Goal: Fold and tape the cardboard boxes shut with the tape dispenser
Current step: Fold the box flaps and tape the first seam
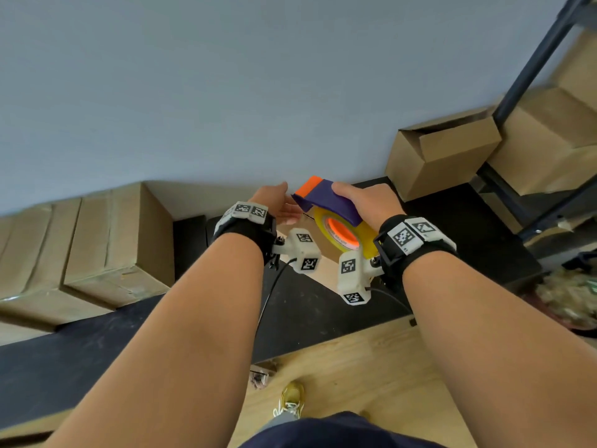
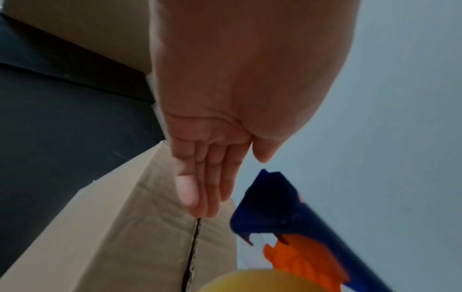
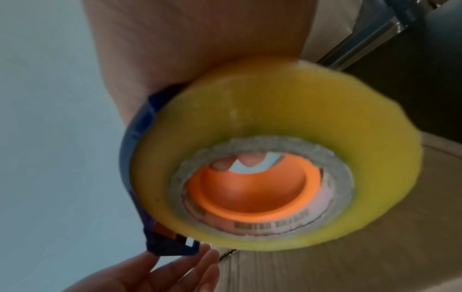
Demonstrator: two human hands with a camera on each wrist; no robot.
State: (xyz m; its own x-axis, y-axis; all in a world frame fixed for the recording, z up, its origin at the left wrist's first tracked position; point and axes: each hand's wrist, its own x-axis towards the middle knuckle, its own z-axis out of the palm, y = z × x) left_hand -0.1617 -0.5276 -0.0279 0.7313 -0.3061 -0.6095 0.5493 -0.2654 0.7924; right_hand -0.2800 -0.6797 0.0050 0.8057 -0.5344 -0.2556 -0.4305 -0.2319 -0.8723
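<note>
Right hand [image 1: 365,202] is wrapped over the purple-and-orange plastic tape dispenser [image 1: 326,202], fingers curled through the yellowish clear tape roll [image 3: 275,154] (fingertips show inside the orange hub in the right wrist view). Left hand [image 2: 220,138] is flat, fingers straight and together, holding nothing, tips at the centre seam of the brown cardboard box [image 2: 140,227] just beside the dispenser's nose. That box sits under both hands, flaps folded down, dark seam gap with no tape visible on it, so my guess is the first strip is about to go on.

Handling: dispenser is light, rigid plastic, best held over the top guard as now; serrated cutter end near the left fingers could nick them. Tape itself is thin and sticky, prone to folding back on itself. Box looks like light corrugated board, stiff along the panels and springy at the flaps, so I'd press beside the seam.

Writing: printed text rings the roll's core, too blurred to read. Square black-and-white marker tags on both wristbands [image 1: 416,234]. More brown boxes [image 1: 442,156] stand well apart.
</note>
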